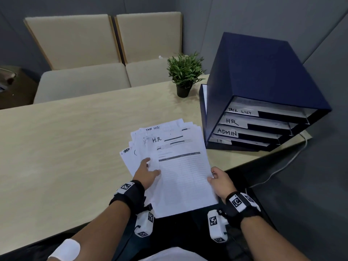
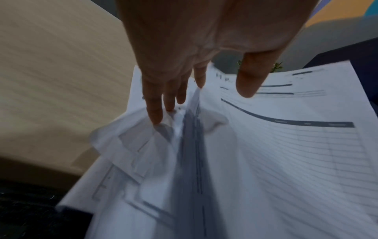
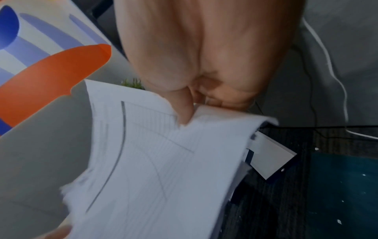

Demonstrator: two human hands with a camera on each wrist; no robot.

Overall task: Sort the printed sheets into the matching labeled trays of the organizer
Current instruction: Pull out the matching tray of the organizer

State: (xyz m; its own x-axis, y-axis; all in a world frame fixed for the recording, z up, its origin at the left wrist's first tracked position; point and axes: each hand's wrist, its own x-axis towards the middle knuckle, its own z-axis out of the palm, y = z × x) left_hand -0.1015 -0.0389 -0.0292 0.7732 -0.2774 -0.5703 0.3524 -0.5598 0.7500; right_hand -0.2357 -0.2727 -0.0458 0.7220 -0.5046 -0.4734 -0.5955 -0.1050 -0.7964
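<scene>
Sorting looks barely started, as far as I can judge. The whole fanned stack of printed sheets (image 1: 150, 146) sits between my two hands at the near edge of the tabletop (image 1: 66, 140), hanging partly past it toward my lap.

Top sheet (image 1: 180, 166) is headed "H.R."; a sheet further back shows "TASK LIST". Other headings are covered or too small to read.

Right hand (image 1: 220, 180): thumb on top and fingers curled under, pinching the right edge of the top sheet; the right wrist view shows that edge lifting and curling. Left hand (image 1: 148, 173): fingers fairly straight and spread, pressing down on the left part of the fan, thumb out over the top sheet.

Organizer (image 1: 263, 91) stands at the right end of the tabletop, near the stack but not touching it. Four trays, top to bottom: TASK LIST, HR tray (image 1: 252, 122), ADMIN, IT. I can see pale surfaces inside the slots but cannot tell whether any are filed sheets.

My read: current step is peeling off the H.R. sheet for the HR tray. Everything beneath it is left to do.
</scene>
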